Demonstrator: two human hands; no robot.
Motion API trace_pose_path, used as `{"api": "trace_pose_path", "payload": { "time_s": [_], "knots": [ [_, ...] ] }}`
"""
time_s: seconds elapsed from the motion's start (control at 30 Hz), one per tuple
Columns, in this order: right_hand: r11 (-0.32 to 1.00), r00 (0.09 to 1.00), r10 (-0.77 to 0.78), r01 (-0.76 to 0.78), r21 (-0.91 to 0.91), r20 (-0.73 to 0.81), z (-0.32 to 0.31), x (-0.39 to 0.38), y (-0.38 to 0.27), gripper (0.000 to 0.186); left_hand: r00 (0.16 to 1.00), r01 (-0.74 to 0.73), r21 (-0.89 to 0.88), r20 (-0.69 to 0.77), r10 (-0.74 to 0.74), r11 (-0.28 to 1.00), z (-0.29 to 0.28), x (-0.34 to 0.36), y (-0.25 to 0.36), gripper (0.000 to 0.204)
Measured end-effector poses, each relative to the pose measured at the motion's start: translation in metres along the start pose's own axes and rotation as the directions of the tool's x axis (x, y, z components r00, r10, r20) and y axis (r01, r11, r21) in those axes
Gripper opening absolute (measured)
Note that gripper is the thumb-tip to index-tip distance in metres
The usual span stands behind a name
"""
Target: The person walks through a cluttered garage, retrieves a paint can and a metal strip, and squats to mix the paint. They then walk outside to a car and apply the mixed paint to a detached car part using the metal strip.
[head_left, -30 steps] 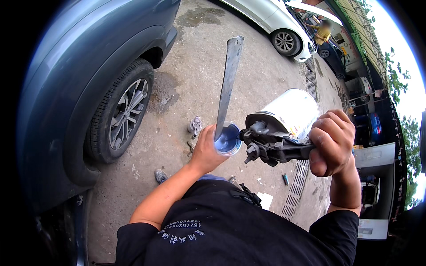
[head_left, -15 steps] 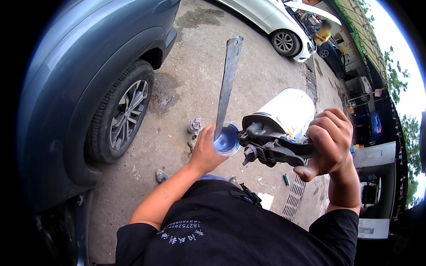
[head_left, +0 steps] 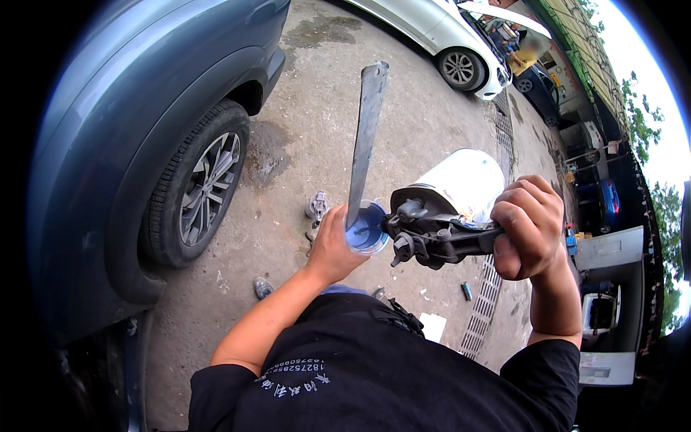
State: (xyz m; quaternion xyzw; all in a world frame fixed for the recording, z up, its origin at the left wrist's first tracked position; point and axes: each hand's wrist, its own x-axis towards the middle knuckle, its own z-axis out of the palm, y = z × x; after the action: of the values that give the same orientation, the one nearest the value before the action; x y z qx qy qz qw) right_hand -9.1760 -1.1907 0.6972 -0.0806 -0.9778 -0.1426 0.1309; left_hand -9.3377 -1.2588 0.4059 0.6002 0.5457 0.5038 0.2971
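My left hand (head_left: 333, 248) is wrapped round a clear plastic cup (head_left: 377, 246) with blue-grey liquid in the bottom. A long flat metal strip (head_left: 368, 133), smeared and holed at its top end, leans up out of the cup beside my fingers. My right hand (head_left: 531, 227) grips the handle of a dark spray gun (head_left: 425, 241), its fingers closed round handle and trigger. A white metal can (head_left: 464, 183) is attached to the gun and lies tilted on its side. The gun's nozzle end is at the cup's right rim; whether they touch, I cannot tell.
A blue-grey car (head_left: 137, 137) stands close on the left, a white car (head_left: 410, 25) ahead. On the concrete are a small grey object (head_left: 317, 207), a teal cylinder (head_left: 466, 291), white paper (head_left: 432, 326) and a drain grate (head_left: 481, 317). A person in yellow (head_left: 527, 57) stands far off.
My right hand has closed tighter, drawing the spray gun's trigger in toward the handle. The gun has shifted slightly left. A dark patch shows inside the cup now.
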Motion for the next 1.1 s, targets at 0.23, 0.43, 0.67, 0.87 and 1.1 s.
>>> {"api": "trace_pose_path", "payload": {
  "time_s": [0.23,0.43,0.67,0.87,1.1],
  "knots": [
    [0.999,0.999,0.042,-0.042,0.018,-0.008,0.005,-0.009,0.001,0.022,0.998,-0.061,-0.024,-0.031,0.06,0.998,0.007,0.002,-0.003,0.087],
    [0.997,0.997,0.077,-0.077,0.003,0.031,0.011,-0.026,0.007,0.041,0.996,-0.068,-0.032,-0.051,0.067,0.997,0.021,0.001,-0.007,0.081],
    [0.976,0.975,0.217,-0.217,0.001,0.038,0.034,-0.058,0.023,0.065,1.0,-0.014,-0.025,0.0,0.014,1.0,0.044,0.007,-0.018,0.068],
    [0.793,0.822,0.567,-0.561,0.236,0.047,0.083,-0.121,0.048,0.059,0.998,-0.002,-0.07,0.068,0.006,0.998,0.058,0.01,-0.033,0.069],
    [-0.124,0.18,0.878,-0.809,0.574,0.443,0.203,-0.249,0.051,0.055,0.958,0.224,-0.058,0.197,-0.209,0.973,0.087,0.0,-0.085,0.069]
  ]
}}
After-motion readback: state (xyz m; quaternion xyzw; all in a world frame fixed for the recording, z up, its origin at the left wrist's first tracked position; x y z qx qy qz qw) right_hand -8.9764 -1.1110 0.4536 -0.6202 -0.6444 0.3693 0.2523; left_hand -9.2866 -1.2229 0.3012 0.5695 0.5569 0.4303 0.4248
